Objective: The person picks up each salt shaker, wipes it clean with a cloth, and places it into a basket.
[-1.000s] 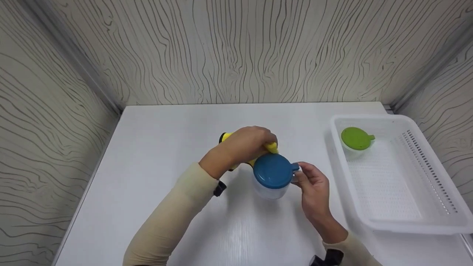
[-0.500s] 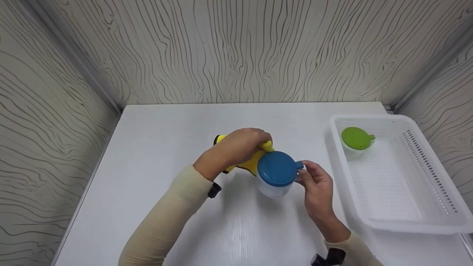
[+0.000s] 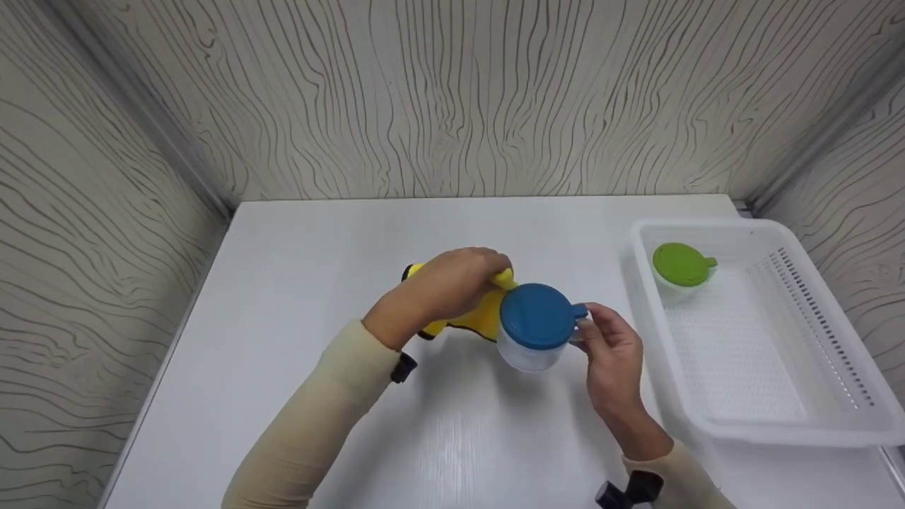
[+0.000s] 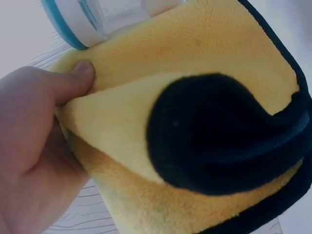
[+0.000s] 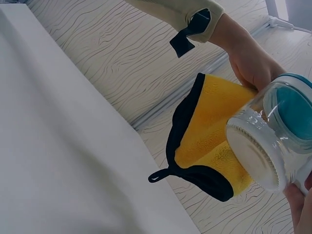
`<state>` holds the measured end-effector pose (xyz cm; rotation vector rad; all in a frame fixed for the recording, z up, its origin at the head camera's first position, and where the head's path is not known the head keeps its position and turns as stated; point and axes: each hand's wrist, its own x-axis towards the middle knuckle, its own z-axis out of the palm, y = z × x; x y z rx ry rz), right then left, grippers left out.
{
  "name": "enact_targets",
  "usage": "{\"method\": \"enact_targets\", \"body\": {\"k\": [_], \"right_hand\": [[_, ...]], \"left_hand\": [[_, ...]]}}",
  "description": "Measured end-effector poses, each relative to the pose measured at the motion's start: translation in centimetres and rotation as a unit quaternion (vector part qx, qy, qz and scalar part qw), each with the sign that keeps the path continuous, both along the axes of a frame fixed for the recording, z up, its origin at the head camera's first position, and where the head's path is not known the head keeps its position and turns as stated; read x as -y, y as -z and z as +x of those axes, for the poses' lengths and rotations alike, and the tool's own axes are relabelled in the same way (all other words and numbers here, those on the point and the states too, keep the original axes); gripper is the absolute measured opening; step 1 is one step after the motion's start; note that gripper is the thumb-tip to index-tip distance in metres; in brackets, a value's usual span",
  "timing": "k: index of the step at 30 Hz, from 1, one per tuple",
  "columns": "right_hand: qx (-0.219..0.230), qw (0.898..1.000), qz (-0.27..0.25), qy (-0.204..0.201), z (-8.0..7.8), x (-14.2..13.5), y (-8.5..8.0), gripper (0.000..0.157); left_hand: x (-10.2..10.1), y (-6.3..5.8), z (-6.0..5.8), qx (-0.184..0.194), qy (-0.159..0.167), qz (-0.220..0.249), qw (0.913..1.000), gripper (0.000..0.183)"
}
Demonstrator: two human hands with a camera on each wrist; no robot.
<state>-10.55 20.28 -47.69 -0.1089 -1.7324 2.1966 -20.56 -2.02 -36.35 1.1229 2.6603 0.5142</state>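
My right hand pinches the handle of a clear jar with a blue lid, held up over the table. In the right wrist view the glass jar shows its base and side, tilted. A yellow cloth with black edging is gripped between thumb and fingers of my left hand. That cloth hangs down beside the jar, a black loop at its corner. At the far side of the lid, a pinched fold of the cloth lies right against the rim.
A white perforated plastic basket stands on the right of the white table. Inside it, at the far left corner, sits a jar with a green lid. Patterned wall panels enclose the table at the back and sides.
The jar in my right hand has shifted a little right and away from me. My left hand has drifted left with the cloth, and more of the cloth shows between hand and jar.
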Motion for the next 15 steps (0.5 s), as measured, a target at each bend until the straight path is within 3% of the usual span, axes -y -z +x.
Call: {"method": "enact_targets", "body": {"k": [15], "right_hand": [[0.007, 1.0, -0.009, 0.02, -0.52, -0.38, 0.01, 0.017]], "left_hand": [[0.11, 0.52, 0.34, -0.021, 0.003, -0.008, 0.9997, 0.019]]}}
